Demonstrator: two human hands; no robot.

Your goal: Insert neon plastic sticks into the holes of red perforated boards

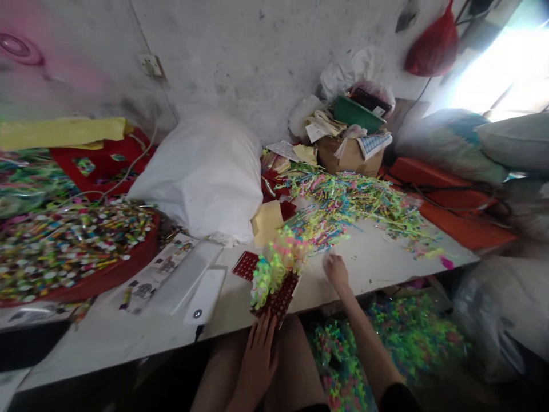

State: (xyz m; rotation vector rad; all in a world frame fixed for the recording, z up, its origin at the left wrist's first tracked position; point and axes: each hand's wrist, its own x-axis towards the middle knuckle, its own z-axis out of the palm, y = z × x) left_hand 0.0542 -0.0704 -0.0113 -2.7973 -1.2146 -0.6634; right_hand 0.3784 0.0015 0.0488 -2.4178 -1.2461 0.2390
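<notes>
My left hand (261,343) lies with its fingers stretched out on the near end of a dark red perforated board (281,298) at the table's front edge. Rows of small yellow, green and pink plastic pieces (278,260) stand up from the board's far part. To the right of it, my right hand (335,270) is close to the tabletop, fingers curled together, at the near side of a heap of thin coloured plastic sticks (328,220). Whatever those fingers hold is too small and blurred to make out. Another red perforated board (245,265) lies partly behind the first.
A big white sack (206,171) stands behind the boards. On the left are a red basin (141,252) of short coloured pieces and a white power bank (206,296) with a cable. A cardboard box (351,154) stands at the back; bags of green pieces (412,332) lie below the table.
</notes>
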